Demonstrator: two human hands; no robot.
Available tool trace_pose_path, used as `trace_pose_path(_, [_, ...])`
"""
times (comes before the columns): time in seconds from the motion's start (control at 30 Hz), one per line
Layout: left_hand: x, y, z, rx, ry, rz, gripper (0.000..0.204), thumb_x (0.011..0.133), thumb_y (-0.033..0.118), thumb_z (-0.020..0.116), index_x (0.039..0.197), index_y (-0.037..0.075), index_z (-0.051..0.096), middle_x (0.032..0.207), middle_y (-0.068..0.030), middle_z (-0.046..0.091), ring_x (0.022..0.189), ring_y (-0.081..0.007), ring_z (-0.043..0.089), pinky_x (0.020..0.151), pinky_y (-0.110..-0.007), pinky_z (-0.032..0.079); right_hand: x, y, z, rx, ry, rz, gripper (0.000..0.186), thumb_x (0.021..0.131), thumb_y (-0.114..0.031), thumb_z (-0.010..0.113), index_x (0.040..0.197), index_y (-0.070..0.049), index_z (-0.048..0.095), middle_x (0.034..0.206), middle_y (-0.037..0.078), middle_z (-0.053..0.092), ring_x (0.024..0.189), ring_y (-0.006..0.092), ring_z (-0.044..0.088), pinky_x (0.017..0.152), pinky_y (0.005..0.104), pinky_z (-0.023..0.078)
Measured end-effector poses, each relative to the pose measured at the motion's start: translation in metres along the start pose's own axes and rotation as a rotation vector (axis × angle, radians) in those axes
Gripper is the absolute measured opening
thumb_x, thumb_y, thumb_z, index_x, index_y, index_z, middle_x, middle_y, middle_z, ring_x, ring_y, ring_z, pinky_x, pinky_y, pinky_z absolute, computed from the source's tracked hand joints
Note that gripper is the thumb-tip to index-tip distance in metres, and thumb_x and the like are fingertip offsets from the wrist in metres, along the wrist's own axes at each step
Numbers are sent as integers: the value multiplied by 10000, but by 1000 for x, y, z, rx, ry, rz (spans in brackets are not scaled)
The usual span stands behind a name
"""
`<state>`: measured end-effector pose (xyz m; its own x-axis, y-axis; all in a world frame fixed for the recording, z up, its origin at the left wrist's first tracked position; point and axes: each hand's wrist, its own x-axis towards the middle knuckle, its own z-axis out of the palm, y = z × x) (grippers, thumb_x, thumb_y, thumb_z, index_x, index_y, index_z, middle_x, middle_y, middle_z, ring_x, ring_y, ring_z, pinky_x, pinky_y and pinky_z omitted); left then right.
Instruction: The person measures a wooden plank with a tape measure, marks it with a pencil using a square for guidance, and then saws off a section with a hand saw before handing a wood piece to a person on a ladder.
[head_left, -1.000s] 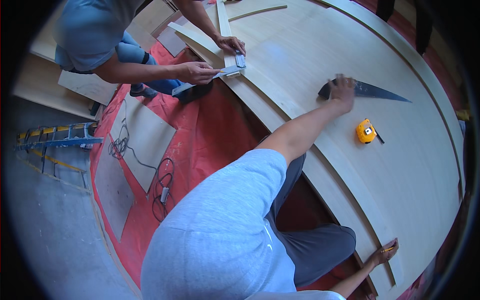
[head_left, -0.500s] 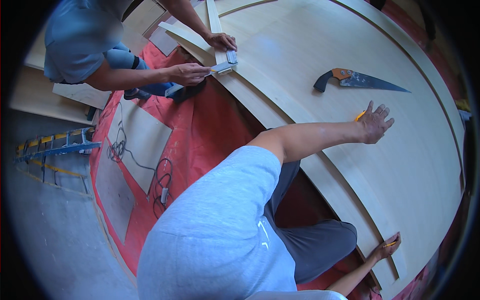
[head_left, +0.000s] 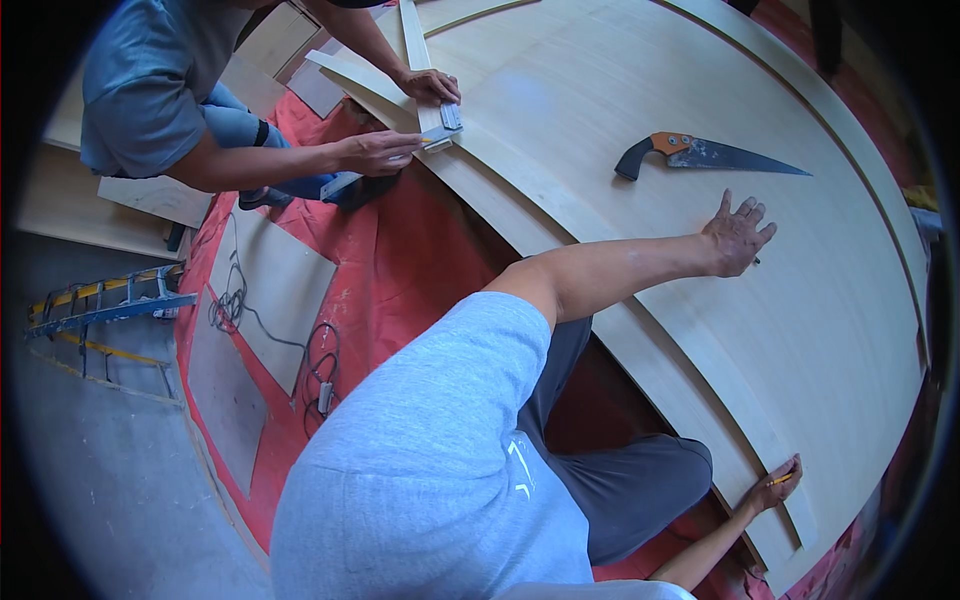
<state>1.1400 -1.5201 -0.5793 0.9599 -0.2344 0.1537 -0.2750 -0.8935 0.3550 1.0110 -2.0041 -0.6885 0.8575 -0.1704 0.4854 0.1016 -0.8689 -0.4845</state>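
Note:
My left hand (head_left: 738, 238) lies spread and palm down on a large pale wooden panel (head_left: 620, 130). A small dark tip (head_left: 757, 261) pokes out from under it; the rest of that object is hidden. At the panel's near right end, my right hand (head_left: 776, 484) grips a yellow pencil (head_left: 781, 479) beside a thin curved strip (head_left: 715, 370) lying along the panel. A handsaw (head_left: 705, 154) with a black and orange handle rests on the panel beyond my left hand.
A co-worker (head_left: 150, 100) at the upper left holds a metal square (head_left: 450, 118) and a pencil against a wooden strip. Red sheeting (head_left: 400, 260) covers the floor, with boards (head_left: 275, 270) and a cable (head_left: 320, 365). A stepladder (head_left: 110, 300) lies at the far left.
The whole view has shifted slightly. An orange piece that showed beside my left hand is now out of sight, and a dark tip shows at its other side. My right hand keeps its hold.

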Motion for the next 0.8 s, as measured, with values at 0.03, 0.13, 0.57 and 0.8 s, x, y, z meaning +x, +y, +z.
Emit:
trace_pose_path(0.03, [0,0,0,10,-3,-2,600,878,167,513,1440,49,338,1472,-258,284,1417,-395,200,1102,-669,100,0,0,0,0,0,7,198,963,-119,539,1084,21,609,1126,159,632,1050,255,605,944,344,463])
trace_pose_path(0.13, [0,1,-1,22,-1,2,606,868,153,511,1439,47,337,1470,-264,286,1415,-400,206,1100,-673,100,-1,-7,-2,0,-4,27,197,964,-116,535,1085,22,608,1124,158,633,1047,254,604,940,341,464])
trace_pose_path(0.57, [-2,-1,-6,-21,22,18,582,861,115,486,1421,26,356,1454,-286,293,1408,-413,218,1095,-679,110,2,-8,-4,-18,-17,5,192,966,-118,532,1078,19,607,1122,153,632,1043,253,603,932,343,466])
trace_pose_path(0.8, [-3,-7,-2,27,62,23,581,877,165,518,1417,26,354,1443,-288,299,1399,-410,237,1098,-659,142,-1,-2,-2,-40,-18,-8,194,964,-115,532,1093,12,603,1130,154,632,1050,259,604,933,347,468])
